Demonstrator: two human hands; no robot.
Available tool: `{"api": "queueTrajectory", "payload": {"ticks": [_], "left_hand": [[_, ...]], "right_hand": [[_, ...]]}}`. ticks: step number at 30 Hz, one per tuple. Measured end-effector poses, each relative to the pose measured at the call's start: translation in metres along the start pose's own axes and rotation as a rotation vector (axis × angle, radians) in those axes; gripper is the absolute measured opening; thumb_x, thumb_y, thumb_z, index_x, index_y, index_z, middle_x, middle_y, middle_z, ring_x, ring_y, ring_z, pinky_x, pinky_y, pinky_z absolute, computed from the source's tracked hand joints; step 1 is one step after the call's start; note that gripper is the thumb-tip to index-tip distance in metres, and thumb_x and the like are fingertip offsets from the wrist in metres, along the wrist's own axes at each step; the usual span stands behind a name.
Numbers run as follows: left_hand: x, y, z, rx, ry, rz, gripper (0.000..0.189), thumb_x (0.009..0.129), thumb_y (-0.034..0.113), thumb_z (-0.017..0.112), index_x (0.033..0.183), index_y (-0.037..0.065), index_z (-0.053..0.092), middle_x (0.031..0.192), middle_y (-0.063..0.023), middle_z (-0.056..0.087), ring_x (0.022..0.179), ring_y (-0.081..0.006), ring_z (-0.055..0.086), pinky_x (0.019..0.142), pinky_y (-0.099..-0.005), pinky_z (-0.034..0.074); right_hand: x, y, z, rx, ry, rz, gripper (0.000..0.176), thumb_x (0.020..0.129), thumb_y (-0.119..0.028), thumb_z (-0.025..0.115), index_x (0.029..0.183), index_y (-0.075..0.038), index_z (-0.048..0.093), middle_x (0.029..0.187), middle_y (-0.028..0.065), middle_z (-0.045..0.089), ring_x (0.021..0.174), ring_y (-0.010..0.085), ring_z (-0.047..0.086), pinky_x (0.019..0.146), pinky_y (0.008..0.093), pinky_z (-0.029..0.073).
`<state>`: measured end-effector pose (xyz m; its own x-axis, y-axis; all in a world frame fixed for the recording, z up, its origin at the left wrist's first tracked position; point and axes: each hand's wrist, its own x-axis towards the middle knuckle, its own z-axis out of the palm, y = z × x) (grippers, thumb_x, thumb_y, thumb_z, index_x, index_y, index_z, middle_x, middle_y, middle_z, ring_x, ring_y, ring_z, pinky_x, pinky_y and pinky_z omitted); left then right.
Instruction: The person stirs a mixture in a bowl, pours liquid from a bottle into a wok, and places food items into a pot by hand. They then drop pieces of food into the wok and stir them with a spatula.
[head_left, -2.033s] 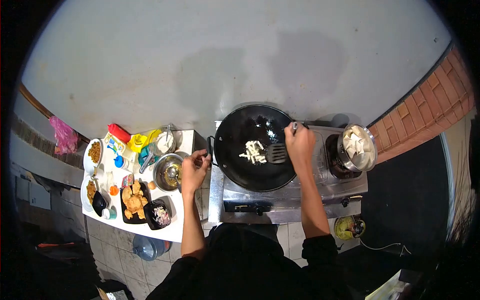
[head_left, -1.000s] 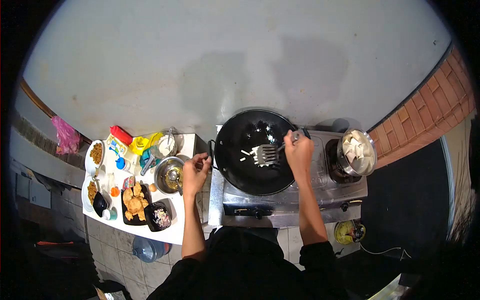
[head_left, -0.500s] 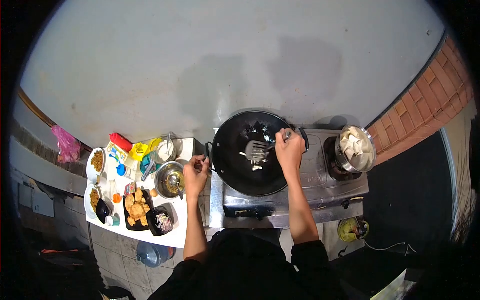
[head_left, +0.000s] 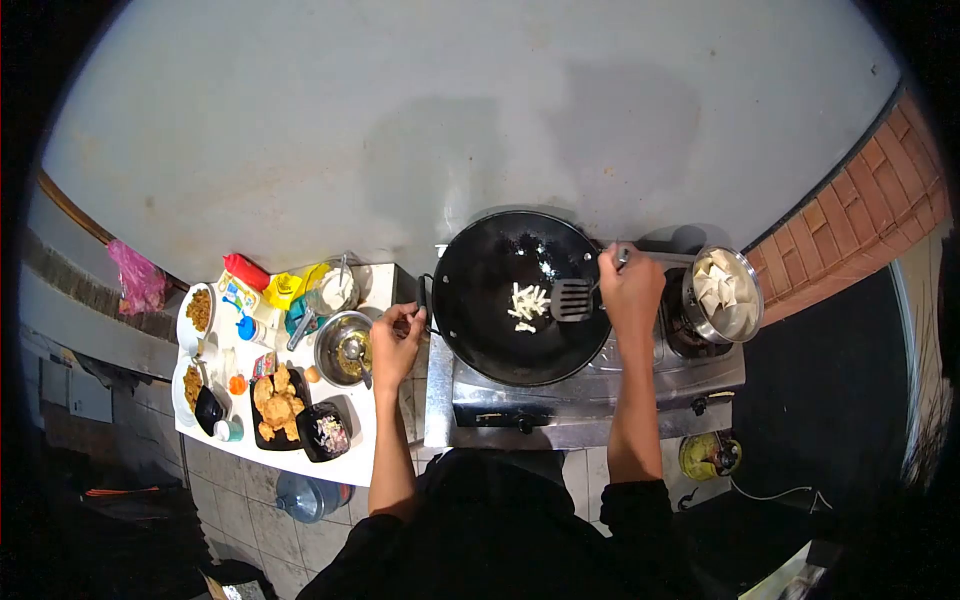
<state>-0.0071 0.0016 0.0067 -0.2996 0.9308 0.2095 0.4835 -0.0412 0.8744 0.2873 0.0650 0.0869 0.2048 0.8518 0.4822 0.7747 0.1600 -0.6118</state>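
A black wok (head_left: 490, 350) sits on the stove, with a small heap of pale chopped pieces (head_left: 527, 303) on its bottom and a glossy wet patch above them. My right hand (head_left: 632, 285) is closed round the handle of a slotted spatula (head_left: 571, 299). The spatula's blade rests inside the wok, just right of the pale pieces. On the other side, my left hand (head_left: 397, 342) has its fingers closed on the lower end of the wok's left handle (head_left: 422, 292).
Right of the wok, a metal pot (head_left: 722, 296) of folded white pieces stands on the second burner of the steel stove (head_left: 480, 432). On the left, a white table (head_left: 352, 425) carries a metal bowl (head_left: 343, 348), fried food (head_left: 279, 405), a chopped-ingredient bowl (head_left: 326, 434) and a red bottle (head_left: 246, 271).
My right hand has moved right with the spatula, drawing its blade off the pale pieces, which now show gathered. My left hand stays at the wok's handle. The view has shifted slightly.
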Motion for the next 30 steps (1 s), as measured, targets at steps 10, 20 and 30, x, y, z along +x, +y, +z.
{"api": "queueTrajectory", "payload": {"ticks": [10,20,30], "left_hand": [[0.002,0.009,-0.01,0.062,-0.065,-0.005,0.021,0.085,0.012,0.067,0.096,-0.006,0.066,0.063,-0.0018,0.056,0.058,-0.0062,0.05,0.055,-0.0223,0.042],[-0.005,0.019,-0.006,0.058,-0.034,-0.062,0.029,0.086,0.015,0.067,0.105,-0.006,0.065,0.068,-0.0055,0.061,0.061,-0.0086,0.053,0.057,-0.0242,0.044],[-0.013,0.025,-0.009,0.259,-0.013,-0.018,0.03,0.083,0.019,0.069,0.106,0.0,0.067,0.081,-0.0118,0.064,0.065,-0.0146,0.054,0.061,-0.0283,0.044]], "right_hand": [[0.007,-0.006,0.01,-0.017,-0.032,-0.075,0.023,0.08,-0.015,0.061,0.066,0.003,0.058,0.057,0.0226,0.054,0.054,0.0411,0.056,0.052,0.0457,0.042],[0.008,0.008,0.025,0.023,-0.056,-0.125,0.027,0.082,-0.017,0.058,0.062,0.002,0.057,0.053,0.0204,0.054,0.051,0.0393,0.055,0.051,0.0457,0.042],[0.018,0.019,0.031,0.063,-0.081,-0.232,0.025,0.082,-0.013,0.059,0.062,0.002,0.056,0.054,0.0208,0.053,0.05,0.039,0.055,0.047,0.0423,0.04]]}}
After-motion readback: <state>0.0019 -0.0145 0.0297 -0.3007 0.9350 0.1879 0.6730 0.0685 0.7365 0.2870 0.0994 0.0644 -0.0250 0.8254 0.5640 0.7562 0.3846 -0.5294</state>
